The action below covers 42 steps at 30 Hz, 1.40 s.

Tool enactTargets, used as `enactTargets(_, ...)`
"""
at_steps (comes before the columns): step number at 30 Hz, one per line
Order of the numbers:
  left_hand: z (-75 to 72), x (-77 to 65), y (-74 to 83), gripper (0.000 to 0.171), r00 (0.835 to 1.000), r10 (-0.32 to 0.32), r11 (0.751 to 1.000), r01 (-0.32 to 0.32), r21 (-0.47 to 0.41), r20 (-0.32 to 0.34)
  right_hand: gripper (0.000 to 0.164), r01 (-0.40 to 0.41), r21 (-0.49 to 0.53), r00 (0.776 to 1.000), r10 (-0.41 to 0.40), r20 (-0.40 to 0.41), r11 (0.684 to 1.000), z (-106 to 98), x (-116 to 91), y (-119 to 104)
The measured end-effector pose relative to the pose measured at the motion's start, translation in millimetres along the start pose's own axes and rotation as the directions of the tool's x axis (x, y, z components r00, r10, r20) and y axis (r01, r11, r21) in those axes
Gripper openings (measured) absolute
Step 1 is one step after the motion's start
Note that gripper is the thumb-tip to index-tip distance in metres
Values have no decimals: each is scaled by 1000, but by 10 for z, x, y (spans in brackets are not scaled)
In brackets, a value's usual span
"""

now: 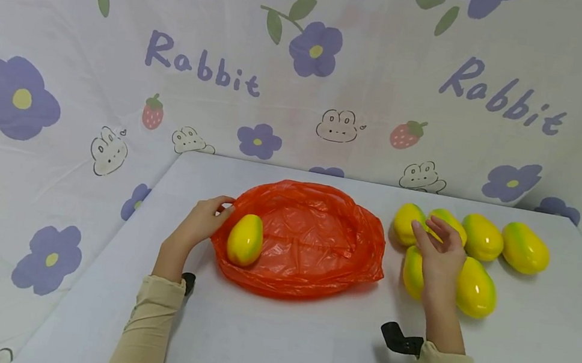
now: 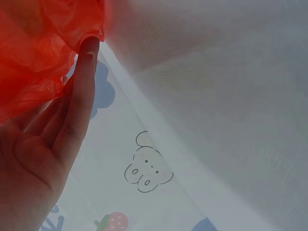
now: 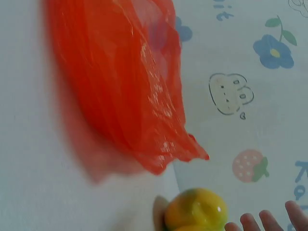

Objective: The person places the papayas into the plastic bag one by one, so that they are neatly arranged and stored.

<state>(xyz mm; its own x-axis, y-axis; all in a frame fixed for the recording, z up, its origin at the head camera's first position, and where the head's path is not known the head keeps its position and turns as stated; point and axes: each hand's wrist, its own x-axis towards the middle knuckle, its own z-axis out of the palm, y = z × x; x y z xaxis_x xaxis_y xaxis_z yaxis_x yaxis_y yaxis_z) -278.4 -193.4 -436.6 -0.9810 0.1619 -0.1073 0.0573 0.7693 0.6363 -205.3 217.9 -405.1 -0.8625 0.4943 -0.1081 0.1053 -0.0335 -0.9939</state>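
Note:
A red plastic bag lies spread on the table, its mouth open upward. Inside its left end rests one glossy yellow-green mango. My left hand holds the bag's left rim, and the left wrist view shows long fingers against the red film; the thumb is hidden there. Over the mangoes on the right hovers my right hand, its fingers spread apart and nothing in its grasp. It partly covers a front mango, with another front mango just right of it.
A back row of several mangoes stands at the right rear of the white table. Behind the table hangs a cloth printed with flowers and rabbits. Black wrist mounts stick out from the sleeves.

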Motion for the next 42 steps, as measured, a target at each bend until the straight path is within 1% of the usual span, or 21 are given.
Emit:
enactTargets(4, -3, 1, 5, 44, 1000, -4, 1000, 4, -4, 5, 60, -5, 97, 999, 10, -46, 995, -111, 42, -12)
enactTargets(10, -1, 7, -6, 45, 1000, -7, 1000, 7, -7, 8, 65, -29, 129, 997, 38, -67, 991, -327, 88, -27)
enactTargets(15, -1, 9, -38, 45, 1000, -8, 1000, 8, 0, 7, 58, -23, 199, 992, 47, -114, 980, -486, 137, -39)
enactTargets(17, -3, 7, -43, 44, 1000, -8, 1000, 8, 3, 5, 59, -22, 221, 990, 51, -128, 975, -557, 159, -44)
enactTargets(23, -6, 6, -31, 44, 1000, 2, 1000, -2, 3, 1, 66, -33, 237, 982, 75, -171, 971, -786, 195, -31)
enactTargets(31, -16, -7, -1, 44, 1000, -4, 1000, 4, -2, 8, 63, -8, 265, 967, 75, -242, 964, -1062, 243, 30)
enactTargets(36, -24, -15, 21, 44, 1000, -5, 1000, 5, -1, 7, 72, -54, 275, 957, 128, -260, 960, -1186, 280, 89)
enactTargets(42, -19, -29, 25, 44, 1000, -1, 1000, 1, 2, 6, 71, -93, 243, 952, 157, -262, 966, -1256, 317, 231)
